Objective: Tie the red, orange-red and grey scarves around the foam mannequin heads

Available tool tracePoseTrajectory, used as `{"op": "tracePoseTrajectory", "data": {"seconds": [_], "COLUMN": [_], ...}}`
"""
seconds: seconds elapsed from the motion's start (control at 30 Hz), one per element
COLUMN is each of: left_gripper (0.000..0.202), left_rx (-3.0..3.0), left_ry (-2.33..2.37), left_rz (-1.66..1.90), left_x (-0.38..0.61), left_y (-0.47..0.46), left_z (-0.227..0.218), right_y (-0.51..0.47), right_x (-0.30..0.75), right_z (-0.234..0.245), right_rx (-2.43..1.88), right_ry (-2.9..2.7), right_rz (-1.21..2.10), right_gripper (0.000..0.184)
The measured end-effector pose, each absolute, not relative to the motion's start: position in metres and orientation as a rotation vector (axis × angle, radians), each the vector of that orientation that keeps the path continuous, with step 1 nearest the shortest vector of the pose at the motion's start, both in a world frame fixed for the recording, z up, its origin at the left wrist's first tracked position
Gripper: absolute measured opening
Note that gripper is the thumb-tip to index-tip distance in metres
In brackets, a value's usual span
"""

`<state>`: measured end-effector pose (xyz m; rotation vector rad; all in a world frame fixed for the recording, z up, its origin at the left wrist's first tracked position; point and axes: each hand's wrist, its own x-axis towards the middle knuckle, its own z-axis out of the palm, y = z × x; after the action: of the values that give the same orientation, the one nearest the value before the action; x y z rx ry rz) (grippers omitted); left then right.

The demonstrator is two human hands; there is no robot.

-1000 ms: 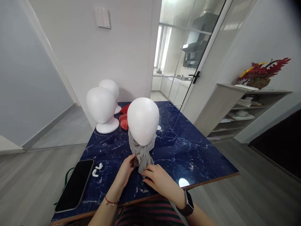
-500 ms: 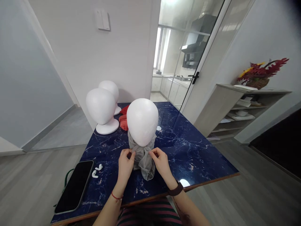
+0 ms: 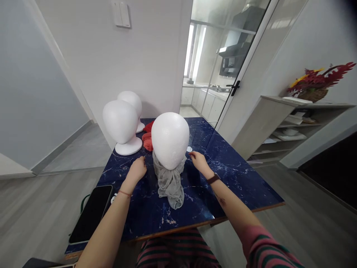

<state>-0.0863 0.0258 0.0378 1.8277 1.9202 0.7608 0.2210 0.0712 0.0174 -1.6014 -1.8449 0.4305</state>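
Observation:
A white foam mannequin head (image 3: 170,141) stands upright at the middle of the table. Around its neck a sheer grey scarf (image 3: 170,188) is wrapped, its gathered end hanging down in front onto the tabletop. To the left of the scarf is my left hand (image 3: 137,169), fingers loosely bent and holding nothing, apart from the fabric. On the other side my right hand (image 3: 200,163) hovers beside the neck, also free of the cloth, with its fingers loosely bent.
Two more white mannequin heads (image 3: 121,123) stand at the back left, beside red cloth (image 3: 147,140). A phone (image 3: 92,214) lies at the left edge, near white earbuds (image 3: 113,198) partly hidden by my arm. The blue marbled table (image 3: 231,186) has a wooden edge.
Both hands have let go of the grey scarf and moved apart, outward and away from me, one to each side of the head. The scarf's front end hangs loose.

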Motion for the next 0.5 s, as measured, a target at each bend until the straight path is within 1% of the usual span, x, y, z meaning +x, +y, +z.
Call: {"op": "tracePoseTrajectory", "data": {"seconds": [0.1,0.27,0.4,0.5], "left_gripper": [0.041,0.042,0.029,0.024], "left_rx": [1.837,1.860,1.825,1.759], "left_ry": [1.851,1.784,1.761,1.751], "left_rz": [0.767,0.913,1.010,1.089], "left_x": [-0.070,-0.056,-0.052,-0.047], "left_y": [0.040,0.035,0.031,0.031], "left_z": [0.027,0.006,0.000,-0.003], "right_y": [0.084,0.071,0.063,0.063], "right_x": [0.205,0.186,0.182,0.181], "right_z": [0.005,-0.016,-0.022,-0.023], "right_rx": [-1.605,-1.567,-1.531,-1.496], "right_ry": [-1.921,-1.986,-2.022,-1.993], "right_rz": [0.367,0.253,0.190,0.271], "right_gripper": [0.024,0.022,0.019,0.015]}}
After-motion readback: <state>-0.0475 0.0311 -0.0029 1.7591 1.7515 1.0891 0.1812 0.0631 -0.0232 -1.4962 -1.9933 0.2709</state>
